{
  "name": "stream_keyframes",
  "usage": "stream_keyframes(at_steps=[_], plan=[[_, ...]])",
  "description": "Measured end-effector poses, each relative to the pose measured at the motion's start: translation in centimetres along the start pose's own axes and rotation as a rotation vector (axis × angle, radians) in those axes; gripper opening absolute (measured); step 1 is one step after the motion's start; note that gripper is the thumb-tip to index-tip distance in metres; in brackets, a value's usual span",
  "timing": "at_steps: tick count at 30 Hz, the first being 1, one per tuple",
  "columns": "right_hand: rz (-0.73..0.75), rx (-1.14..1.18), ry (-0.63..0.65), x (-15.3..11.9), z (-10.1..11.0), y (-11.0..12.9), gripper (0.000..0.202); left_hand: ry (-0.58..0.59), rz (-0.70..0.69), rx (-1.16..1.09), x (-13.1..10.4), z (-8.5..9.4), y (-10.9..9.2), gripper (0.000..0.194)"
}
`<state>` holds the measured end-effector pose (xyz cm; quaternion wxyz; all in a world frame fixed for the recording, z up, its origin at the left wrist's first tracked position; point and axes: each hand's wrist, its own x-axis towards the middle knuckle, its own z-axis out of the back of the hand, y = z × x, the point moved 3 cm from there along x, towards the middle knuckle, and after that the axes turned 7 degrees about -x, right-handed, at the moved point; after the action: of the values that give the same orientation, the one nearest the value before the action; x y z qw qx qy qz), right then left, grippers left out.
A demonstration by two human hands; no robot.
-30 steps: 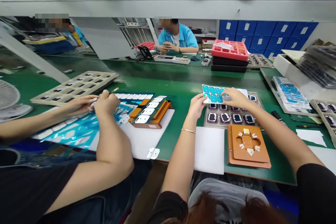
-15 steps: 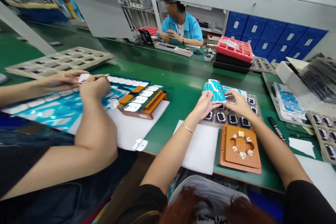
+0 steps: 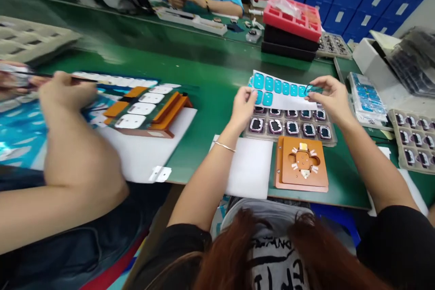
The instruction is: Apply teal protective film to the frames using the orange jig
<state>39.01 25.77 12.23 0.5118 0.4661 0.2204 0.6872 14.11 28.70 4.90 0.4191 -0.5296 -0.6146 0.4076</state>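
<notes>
My left hand (image 3: 244, 103) pinches the left end of a white sheet (image 3: 288, 101) that carries blue rounded stickers. At the sheet's right end, my right hand (image 3: 330, 95) has its fingertips closed on a thin blue sticker (image 3: 314, 91). Below the sheet lies a clear tray (image 3: 283, 137) holding dark square parts with pale rims; the sheet hides its back rows. Nearer to me, an orange fixture (image 3: 287, 174) with a cross-shaped recess rests beside a white foam sheet (image 3: 249, 167).
At the left, a co-worker's arm (image 3: 78, 154) reaches over blue film beside another orange fixture (image 3: 170, 113). Stacked red trays (image 3: 292, 18) stand at the back. On the right are a sticker pack (image 3: 367, 95) and another parts tray (image 3: 413, 138). A person in blue sits opposite.
The sheet, bunched up between my hands before, is now spread out flat. My right hand has moved away to the right with a sticker. The camera view has shifted down.
</notes>
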Motion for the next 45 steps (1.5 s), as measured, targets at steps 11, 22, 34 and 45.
stream_keyframes(at_steps=[11, 22, 34, 45], plan=[[-0.057, 0.138, 0.18, -11.1, 2.6, 2.5, 0.025, 0.433, -0.547, 1.098, -5.5, -1.0, -1.6, 0.035], [0.125, 0.093, 0.303, -12.6, 0.7, 3.3, 0.007, 0.744, -0.385, 1.137, -6.9, -1.6, -1.5, 0.025], [0.352, -0.249, 0.327, -12.7, -0.1, 4.2, 0.007, 0.655, -0.544, 1.041, -7.0, -1.7, -2.5, 0.016], [0.356, -0.284, 0.424, -12.5, -0.5, 3.9, 0.005, 0.723, -0.696, 0.579, -8.3, -2.5, -4.0, 0.013]])
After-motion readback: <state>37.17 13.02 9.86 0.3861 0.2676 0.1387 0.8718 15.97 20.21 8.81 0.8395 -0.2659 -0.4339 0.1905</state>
